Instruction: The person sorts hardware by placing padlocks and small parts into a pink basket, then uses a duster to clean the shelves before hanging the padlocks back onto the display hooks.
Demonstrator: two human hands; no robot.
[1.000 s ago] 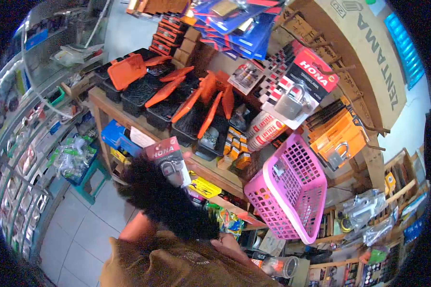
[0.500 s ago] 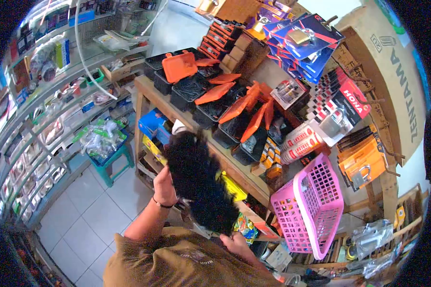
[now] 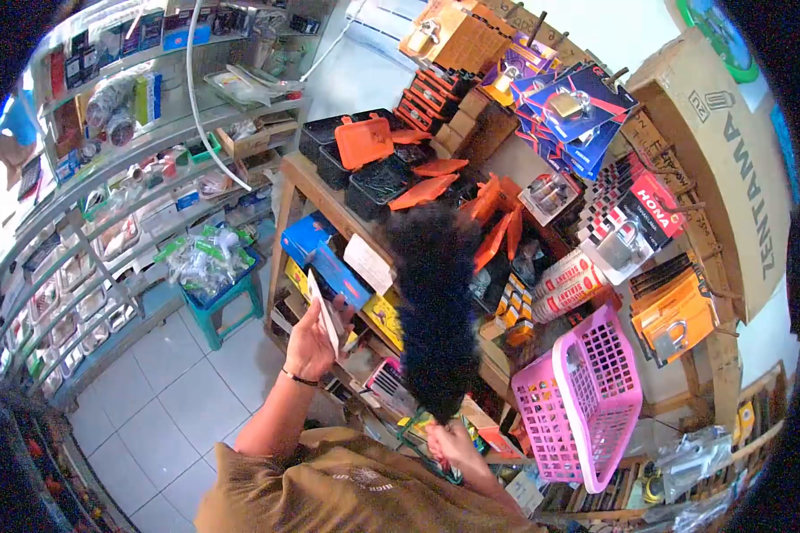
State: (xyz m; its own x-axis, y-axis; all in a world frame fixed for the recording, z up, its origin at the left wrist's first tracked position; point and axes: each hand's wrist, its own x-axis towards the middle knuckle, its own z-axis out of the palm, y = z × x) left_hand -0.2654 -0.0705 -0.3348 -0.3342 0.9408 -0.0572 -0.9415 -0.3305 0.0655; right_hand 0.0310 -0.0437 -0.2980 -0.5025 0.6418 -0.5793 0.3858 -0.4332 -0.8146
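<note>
My right hand (image 3: 453, 442) is wrapped around the handle of a black fluffy duster (image 3: 436, 311). The duster points up, its head in front of the wooden shelf and part of the black bins. In my left hand (image 3: 311, 348) is a thin, flat, pale card-like piece (image 3: 325, 311), held edge-on between thumb and fingers; its exact kind does not show. A blue box (image 3: 327, 265) and a white sheet with writing (image 3: 369, 265) are on the shelf just beyond that hand.
Black bins with orange lids (image 3: 364, 144) line the wooden shelf top (image 3: 316, 188). A pink basket (image 3: 535, 410) stands at the right, below hanging padlock packs (image 3: 627, 240). A green stool (image 3: 209, 324) with bagged goods is on the tiled floor at the left, beside a glass display case.
The duster has moved right and now stands more upright, away from my left hand. The pale flat piece in my left hand has come into view. The camera view has shifted slightly.
</note>
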